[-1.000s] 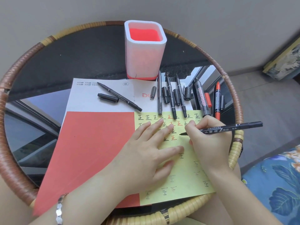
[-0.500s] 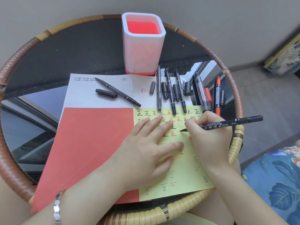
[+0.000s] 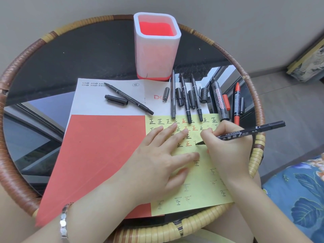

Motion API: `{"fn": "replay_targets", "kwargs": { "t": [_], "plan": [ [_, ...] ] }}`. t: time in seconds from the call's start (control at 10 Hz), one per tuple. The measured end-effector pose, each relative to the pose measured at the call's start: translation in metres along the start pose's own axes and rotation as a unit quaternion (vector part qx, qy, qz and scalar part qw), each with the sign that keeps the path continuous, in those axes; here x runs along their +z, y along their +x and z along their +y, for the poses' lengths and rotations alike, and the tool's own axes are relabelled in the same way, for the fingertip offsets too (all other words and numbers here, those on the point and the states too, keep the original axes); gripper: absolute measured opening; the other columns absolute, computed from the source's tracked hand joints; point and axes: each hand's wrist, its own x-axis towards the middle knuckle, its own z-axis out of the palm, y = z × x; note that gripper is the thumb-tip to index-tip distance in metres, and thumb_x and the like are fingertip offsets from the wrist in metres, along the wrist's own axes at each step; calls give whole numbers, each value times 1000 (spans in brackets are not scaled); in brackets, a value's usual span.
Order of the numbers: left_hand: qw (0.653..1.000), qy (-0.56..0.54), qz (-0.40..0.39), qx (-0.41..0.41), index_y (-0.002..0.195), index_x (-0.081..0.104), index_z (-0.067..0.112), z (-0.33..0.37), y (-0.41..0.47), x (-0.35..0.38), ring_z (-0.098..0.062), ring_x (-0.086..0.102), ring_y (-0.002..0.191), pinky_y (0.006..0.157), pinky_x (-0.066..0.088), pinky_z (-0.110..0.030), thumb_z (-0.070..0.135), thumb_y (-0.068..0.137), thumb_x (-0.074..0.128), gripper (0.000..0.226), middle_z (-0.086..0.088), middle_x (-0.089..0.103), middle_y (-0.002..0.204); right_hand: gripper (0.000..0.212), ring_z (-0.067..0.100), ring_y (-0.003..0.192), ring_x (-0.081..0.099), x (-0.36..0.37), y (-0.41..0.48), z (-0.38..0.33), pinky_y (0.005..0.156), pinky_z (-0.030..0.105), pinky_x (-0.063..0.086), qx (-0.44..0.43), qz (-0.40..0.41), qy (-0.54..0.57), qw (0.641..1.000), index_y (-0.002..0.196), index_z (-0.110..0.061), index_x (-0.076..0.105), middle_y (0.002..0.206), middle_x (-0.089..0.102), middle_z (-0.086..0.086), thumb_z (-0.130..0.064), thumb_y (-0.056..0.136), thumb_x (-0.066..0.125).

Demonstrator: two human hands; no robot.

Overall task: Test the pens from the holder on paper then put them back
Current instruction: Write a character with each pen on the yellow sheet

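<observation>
At 6 o'clock on the round table (image 3: 17, 155), the left hand (image 3: 161, 158) lies palm down on the yellow paper (image 3: 198, 190). Its fingers are straight and spread, pointing toward 1 o'clock, grasping nothing. A bracelet (image 3: 64, 223) sits on its wrist.

The right hand (image 3: 228, 149), just at the left hand's 3 o'clock, has its fingers curled round a black pen (image 3: 245, 133). The pen tip touches the yellow paper between the two hands, and the barrel runs out toward 3 o'clock.

Counts, left to right:
- Sheets: 2. A red-and-white sheet (image 3: 105, 155) with the yellow paper overlapping its 3 o'clock edge.
- Holder (image 3: 157, 48): 1, upright at 12 o'clock, touching the sheet's far edge.
- Uncapped pens lying down: 6.
  - A lone black pen (image 3: 128, 98) at 11 o'clock of the left hand.
  - A grey pen (image 3: 173, 95).
  - Two slim black pens (image 3: 185, 99).
  - A whiteboard marker (image 3: 219, 100).
  - A red pen (image 3: 236, 102).
- Loose caps (image 3: 116, 99): 7 countable, lying among the pens.
</observation>
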Motion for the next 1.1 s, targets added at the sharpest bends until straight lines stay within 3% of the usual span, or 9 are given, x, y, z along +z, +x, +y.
{"fn": "replay_targets", "kwargs": {
  "t": [0.2,0.3,0.4,0.6,0.7,1.1],
  "plan": [
    [1000,-1,0,-1,114,61,37,0,0,0,-32,39,131,106,20,-44,40,85,39,36,-11,49,137,27,21,42,40,1,0,1,48,25,32,7,6,0,1000,46,-5,38,40,37,0,-10,64,58],
    [1000,1,0,0,114,61,37,0,0,1,-33,39,131,106,20,-43,40,85,39,37,-10,49,137,27,9,43,34,1,0,1,47,21,29,5,7,-6,1000,46,-3,38,41,35,3,-10,63,57],
    [1000,1,1,-1,114,62,37,1,0,0,-33,40,131,106,19,-43,40,85,39,37,-10,50,137,24,38,46,42,0,1,0,48,28,33,10,11,15,1000,48,2,42,46,44,26,-9,63,58],
    [1000,1,0,-1,114,61,37,0,0,0,-32,38,132,107,18,-42,40,86,38,36,-10,49,138,29,36,45,44,1,1,0,50,28,34,1,-7,14,1000,45,-5,37,42,41,18,-10,64,58],
    [1000,2,-2,-2,114,61,37,1,0,0,-32,37,132,108,18,-42,40,86,38,36,-10,48,138,28,21,42,37,1,0,1,47,25,31,2,-16,6,1000,45,-6,36,40,35,3,-9,62,58],
    [1000,3,-2,0,114,61,38,0,0,0,-33,39,131,106,19,-42,40,86,38,37,-11,49,137,22,9,44,32,-3,-1,1,43,12,24,11,-2,-13,1000,48,5,39,42,32,3,-4,61,54]
  ]
}}
